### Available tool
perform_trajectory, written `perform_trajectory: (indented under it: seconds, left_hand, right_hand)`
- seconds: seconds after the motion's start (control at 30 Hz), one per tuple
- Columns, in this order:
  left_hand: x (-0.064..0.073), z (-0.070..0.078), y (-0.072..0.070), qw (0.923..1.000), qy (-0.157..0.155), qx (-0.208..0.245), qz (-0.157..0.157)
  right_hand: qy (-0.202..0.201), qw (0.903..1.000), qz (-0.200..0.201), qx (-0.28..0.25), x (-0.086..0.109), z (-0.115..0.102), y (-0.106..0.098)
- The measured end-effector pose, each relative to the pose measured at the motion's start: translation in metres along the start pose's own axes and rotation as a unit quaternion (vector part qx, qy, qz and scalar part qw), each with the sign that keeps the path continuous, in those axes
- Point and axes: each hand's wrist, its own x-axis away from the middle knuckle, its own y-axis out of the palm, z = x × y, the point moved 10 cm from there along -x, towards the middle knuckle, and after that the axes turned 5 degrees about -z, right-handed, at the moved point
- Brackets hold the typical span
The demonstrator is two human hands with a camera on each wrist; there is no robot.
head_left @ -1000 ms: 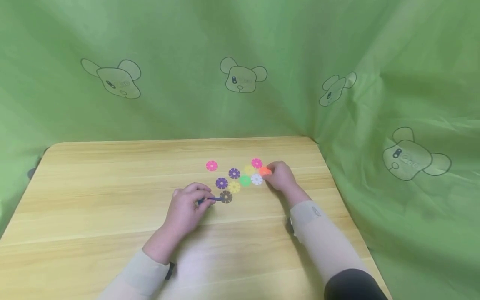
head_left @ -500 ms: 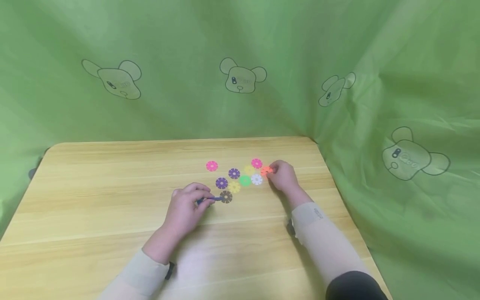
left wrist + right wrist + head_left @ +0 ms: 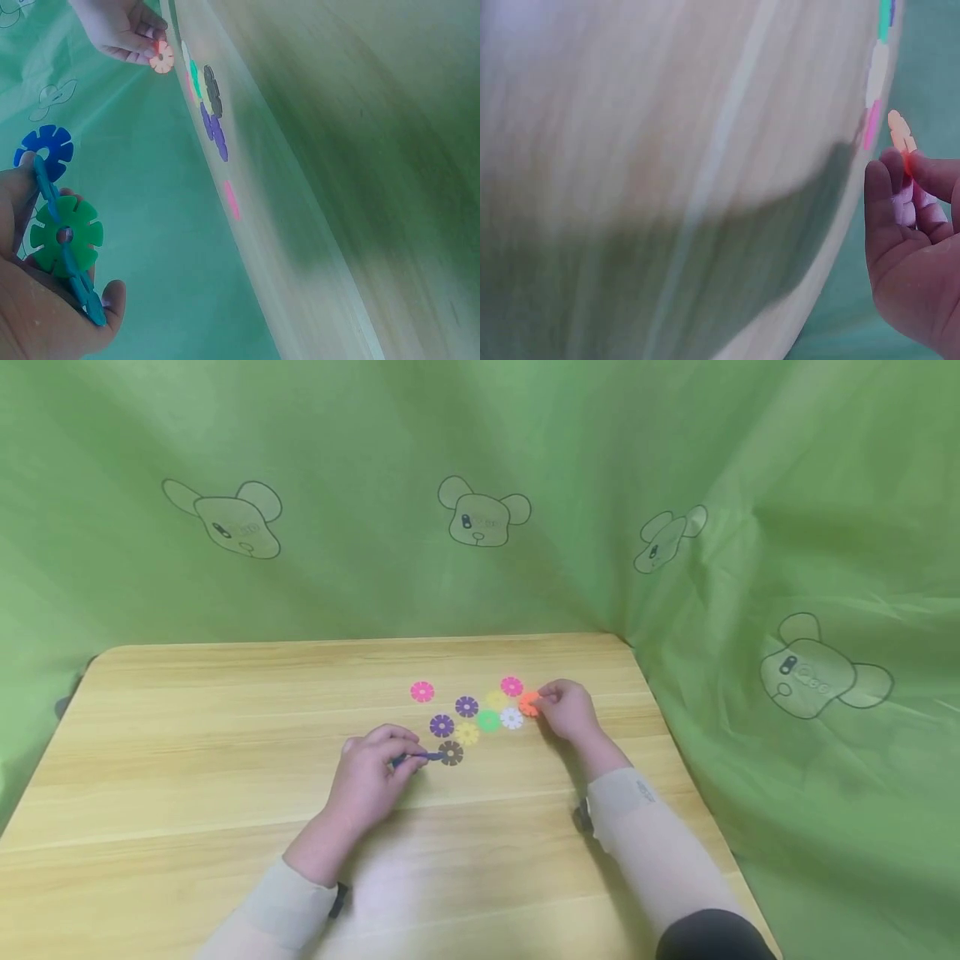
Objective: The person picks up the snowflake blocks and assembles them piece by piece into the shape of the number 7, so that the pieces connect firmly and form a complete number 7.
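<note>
My left hand (image 3: 372, 777) grips a small chain of notched plastic snowflake discs near the table's middle. In the left wrist view the chain shows a blue disc (image 3: 63, 153), a green disc (image 3: 84, 244) and teal discs (image 3: 85, 298) slotted edge-on between and beyond them. Farther right, my right hand (image 3: 567, 710) pinches an orange snowflake disc (image 3: 528, 705) by its edge between thumb and fingertips. In the right wrist view that orange disc (image 3: 900, 131) points up out of the fingers, partly covered by them.
Between the hands, loose discs lie flat on the wooden table (image 3: 225, 793): a brown disc (image 3: 451, 762), a green disc (image 3: 489, 721), a white disc (image 3: 512, 725), plus purple, yellow and pink ones. A green curtain (image 3: 360, 577) hangs behind the table and along its right side.
The orange disc has turned in my right fingers and more of its face shows, while that hand shifted slightly right. My left hand stays nearly still with its chain.
</note>
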Motion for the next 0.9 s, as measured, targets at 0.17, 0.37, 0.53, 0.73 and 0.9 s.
perform_trajectory:
  seconds: [0.17,0.37,0.53,0.73,0.9]
  left_hand:
    - [-0.001,0.000,0.001,1.0000,-0.001,0.003,-0.002]
    - [0.000,0.000,0.003,1.0000,-0.004,0.008,-0.003]
    - [0.001,0.000,0.004,0.9999,-0.004,0.009,-0.003]
    - [0.001,-0.001,0.004,1.0000,-0.006,0.006,0.000]
    - [-0.001,-0.002,0.004,1.0000,-0.006,-0.001,0.002]
  right_hand:
    - [-0.002,0.9995,-0.005,-0.031,0.005,-0.007,-0.002]
    - [-0.016,0.9988,-0.008,-0.045,0.013,-0.015,-0.002]
    - [-0.029,0.9985,-0.012,-0.044,0.019,-0.022,0.002]
    - [-0.057,0.9969,-0.017,-0.050,0.031,-0.040,0.004]
    - [-0.066,0.9956,-0.026,-0.062,0.039,-0.054,0.008]
